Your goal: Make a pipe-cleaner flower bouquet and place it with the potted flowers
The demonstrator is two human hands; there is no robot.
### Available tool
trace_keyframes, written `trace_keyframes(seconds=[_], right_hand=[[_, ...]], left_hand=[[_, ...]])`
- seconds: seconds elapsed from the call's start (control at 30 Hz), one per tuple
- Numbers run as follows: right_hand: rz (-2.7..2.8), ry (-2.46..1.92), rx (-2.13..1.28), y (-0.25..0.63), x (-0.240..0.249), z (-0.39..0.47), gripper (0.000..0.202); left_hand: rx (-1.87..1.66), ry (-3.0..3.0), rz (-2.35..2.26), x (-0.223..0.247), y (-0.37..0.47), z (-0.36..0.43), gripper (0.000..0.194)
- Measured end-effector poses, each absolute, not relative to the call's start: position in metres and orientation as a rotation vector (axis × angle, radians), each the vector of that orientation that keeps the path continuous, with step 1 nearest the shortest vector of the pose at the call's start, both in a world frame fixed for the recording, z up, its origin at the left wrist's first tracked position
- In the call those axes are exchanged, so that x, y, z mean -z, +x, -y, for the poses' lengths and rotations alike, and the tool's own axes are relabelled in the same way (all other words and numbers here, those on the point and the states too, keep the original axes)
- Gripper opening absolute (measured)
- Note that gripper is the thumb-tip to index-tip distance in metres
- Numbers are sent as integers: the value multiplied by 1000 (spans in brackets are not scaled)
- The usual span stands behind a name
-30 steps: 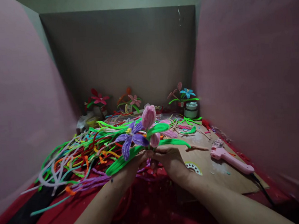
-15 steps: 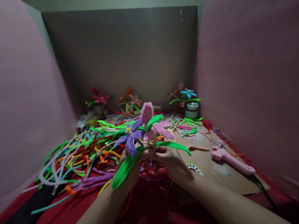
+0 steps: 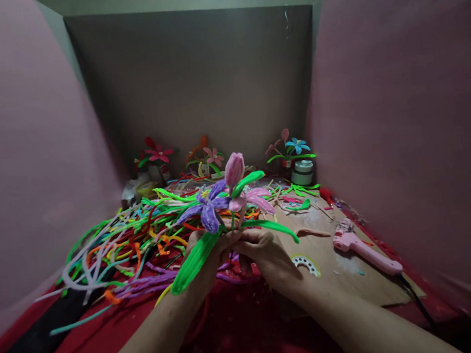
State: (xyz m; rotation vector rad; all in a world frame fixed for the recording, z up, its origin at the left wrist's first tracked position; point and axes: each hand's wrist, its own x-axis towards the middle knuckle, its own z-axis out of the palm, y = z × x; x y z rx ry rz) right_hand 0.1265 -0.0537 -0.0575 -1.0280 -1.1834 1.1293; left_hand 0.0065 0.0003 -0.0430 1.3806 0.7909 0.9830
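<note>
A bouquet of pipe-cleaner flowers stands upright between my hands, its stems pinched low down. It has a purple flower (image 3: 209, 210), a pink flower (image 3: 254, 199), a pink bud (image 3: 234, 169) and long green leaves (image 3: 197, 261). My left hand (image 3: 215, 247) is closed round the stems, with one leaf hanging over its wrist. Pressed against it, my right hand (image 3: 262, 251) is closed at the stems too, thumb and fingers together. The lower stem ends are mostly hidden by the fingers.
Loose pipe cleaners (image 3: 142, 245) in many colours heap on the left. A pink hot glue gun (image 3: 366, 253) and a tape roll (image 3: 307, 264) lie on cardboard (image 3: 344, 285) at right. Finished flowers (image 3: 297, 146) and a pale jar (image 3: 302, 173) stand at the back.
The bouquet has tilted and turned slightly: the bud has shifted up and right, and the purple flower now faces more downward. Both hands keep hold of the stems.
</note>
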Motion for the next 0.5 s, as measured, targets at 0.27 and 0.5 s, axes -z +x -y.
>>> trace_keyframes(seconds=[0.27,0.5], right_hand=[[1126,-1074,-909,121,63,53,23],[1124,-976,-1009,126,57,53,22]], left_hand=[[-1079,1443,-801,35,9,6,15],[-997,1500,-671,38,1,-4,9]])
